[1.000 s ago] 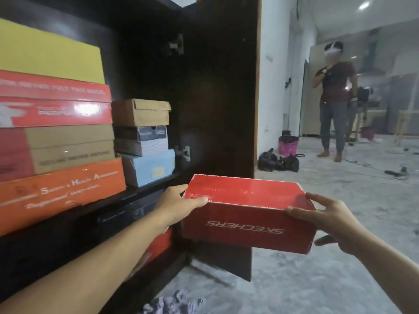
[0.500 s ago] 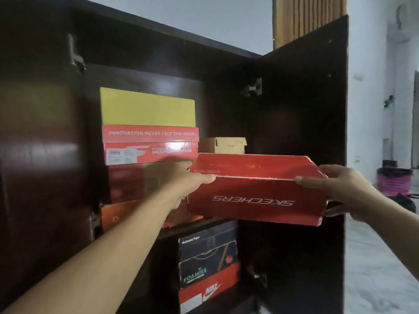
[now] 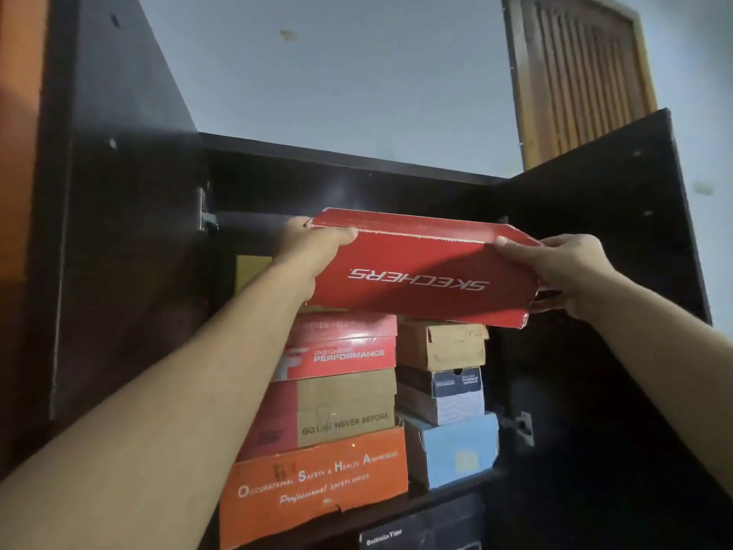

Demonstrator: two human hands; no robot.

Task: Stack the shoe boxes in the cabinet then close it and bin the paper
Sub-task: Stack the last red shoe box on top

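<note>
I hold a red Skechers shoe box [image 3: 420,271] up at the top of the dark cabinet [image 3: 341,164], logo upside down. My left hand [image 3: 313,248] grips its left end and my right hand [image 3: 563,271] grips its right end. The box hangs just above two stacks on the upper shelf. The left stack has an orange safety-shoe box [image 3: 313,486] at the bottom, a tan and red box [image 3: 341,410] and a red Performance box [image 3: 341,351]. A brown cardboard box [image 3: 440,347] tops the right stack, with a light blue box [image 3: 452,450] at its base.
Both cabinet doors stand open, the left door [image 3: 119,252] and the right door [image 3: 603,252] flanking my arms. A yellow box [image 3: 252,271] shows behind my left forearm. A dark box [image 3: 416,533] sits on the shelf below. A slatted wooden panel [image 3: 575,73] is high on the wall.
Both hands have raised the red box from waist height to the top of the cabinet, above the stacks. My view has tilted upward with it.
</note>
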